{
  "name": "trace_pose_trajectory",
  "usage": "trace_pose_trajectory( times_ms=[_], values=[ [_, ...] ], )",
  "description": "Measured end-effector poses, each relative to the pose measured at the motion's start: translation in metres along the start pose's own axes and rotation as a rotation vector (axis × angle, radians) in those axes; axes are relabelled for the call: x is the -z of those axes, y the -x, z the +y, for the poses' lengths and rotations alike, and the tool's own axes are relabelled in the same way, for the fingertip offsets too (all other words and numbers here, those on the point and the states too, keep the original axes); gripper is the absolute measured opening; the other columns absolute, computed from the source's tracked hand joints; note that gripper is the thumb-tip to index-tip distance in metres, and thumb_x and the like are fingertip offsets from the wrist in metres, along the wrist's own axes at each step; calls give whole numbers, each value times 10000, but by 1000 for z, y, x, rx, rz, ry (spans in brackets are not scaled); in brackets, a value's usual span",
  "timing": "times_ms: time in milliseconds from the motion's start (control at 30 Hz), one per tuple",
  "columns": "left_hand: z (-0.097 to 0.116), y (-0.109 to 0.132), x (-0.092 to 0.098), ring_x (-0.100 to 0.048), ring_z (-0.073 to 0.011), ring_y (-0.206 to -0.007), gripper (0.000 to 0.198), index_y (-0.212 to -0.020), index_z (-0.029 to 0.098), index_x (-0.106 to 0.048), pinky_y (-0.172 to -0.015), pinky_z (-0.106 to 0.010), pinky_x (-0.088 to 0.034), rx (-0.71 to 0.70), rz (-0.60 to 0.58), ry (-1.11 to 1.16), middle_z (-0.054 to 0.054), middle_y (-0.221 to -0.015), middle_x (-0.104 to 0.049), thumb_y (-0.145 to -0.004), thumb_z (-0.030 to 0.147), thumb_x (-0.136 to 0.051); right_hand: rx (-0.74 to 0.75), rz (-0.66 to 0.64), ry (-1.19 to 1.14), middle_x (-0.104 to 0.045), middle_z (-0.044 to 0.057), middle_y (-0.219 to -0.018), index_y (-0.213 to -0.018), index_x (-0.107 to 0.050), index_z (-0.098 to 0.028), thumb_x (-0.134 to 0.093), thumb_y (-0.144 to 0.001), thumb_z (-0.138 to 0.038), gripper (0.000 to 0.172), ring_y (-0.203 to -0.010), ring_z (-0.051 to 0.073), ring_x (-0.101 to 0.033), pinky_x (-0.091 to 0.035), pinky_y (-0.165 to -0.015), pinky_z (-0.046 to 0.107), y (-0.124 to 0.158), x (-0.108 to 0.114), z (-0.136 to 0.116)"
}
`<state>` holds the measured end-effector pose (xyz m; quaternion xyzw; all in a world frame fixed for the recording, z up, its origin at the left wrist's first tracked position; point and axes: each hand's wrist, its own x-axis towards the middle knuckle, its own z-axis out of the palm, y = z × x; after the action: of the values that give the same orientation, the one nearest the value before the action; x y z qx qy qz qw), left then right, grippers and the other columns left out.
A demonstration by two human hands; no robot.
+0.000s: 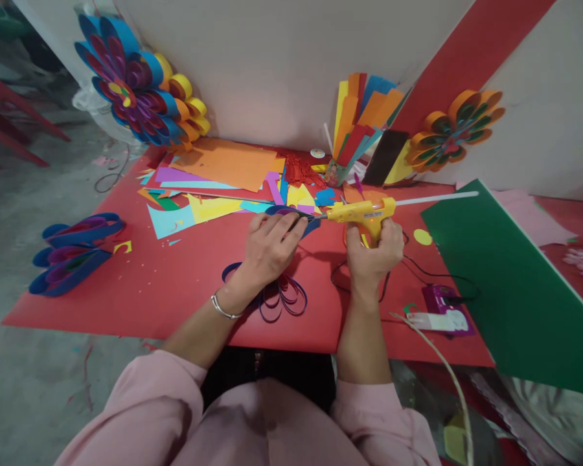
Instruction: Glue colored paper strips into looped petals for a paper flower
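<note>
My right hand [375, 255] is wrapped round the handle of a yellow hot glue gun [357, 212]. A long white glue stick [437, 198] sticks out of its back. Its nozzle points left and meets the fingertips of my left hand [271, 244], which pinch a blue and purple paper loop [313, 228]. The hand hides most of that loop, and whether the nozzle touches the paper is unclear. Below my left wrist lie blue and purple looped paper petals [291, 299]. More blue petals with purple inner loops [72, 252] rest at the table's left end.
Paper scraps and orange sheets [228, 162] cover the back of the red table [184, 285]. Finished paper flowers [126, 97] lean against the wall. A cup [336, 173] holds coloured strips. At right are a purple power socket [437, 298], cords and a green board [519, 291].
</note>
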<state>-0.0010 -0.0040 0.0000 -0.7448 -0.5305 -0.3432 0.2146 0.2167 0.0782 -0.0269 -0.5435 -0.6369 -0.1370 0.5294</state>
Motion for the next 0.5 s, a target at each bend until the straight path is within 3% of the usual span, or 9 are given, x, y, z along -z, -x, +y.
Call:
trace_pose_trajectory(
  times_ms=[300, 500],
  values=[
    [0, -1, 0, -714, -248, -1054, 312, -1306, 208, -684, -909, -442, -393, -7, -10, -22, -124, -1258, -779, -1033, 175, -535, -21, 36, 98, -697, 145, -1023, -1138, -608, -183, -663, -871, -576, 479, -991, 342, -668, -527, -880, 525, 2, -1, 5],
    [0, 0, 0, -715, -240, -1044, 315, -1309, 207, -676, -916, -435, -397, -36, 42, -38, -114, -1248, -783, -1027, 158, -545, -22, 39, 89, -693, 131, -1021, -1142, -606, -191, -650, -873, -594, 487, -981, 330, -669, -537, -874, 514, 2, -3, 5]
  ],
)
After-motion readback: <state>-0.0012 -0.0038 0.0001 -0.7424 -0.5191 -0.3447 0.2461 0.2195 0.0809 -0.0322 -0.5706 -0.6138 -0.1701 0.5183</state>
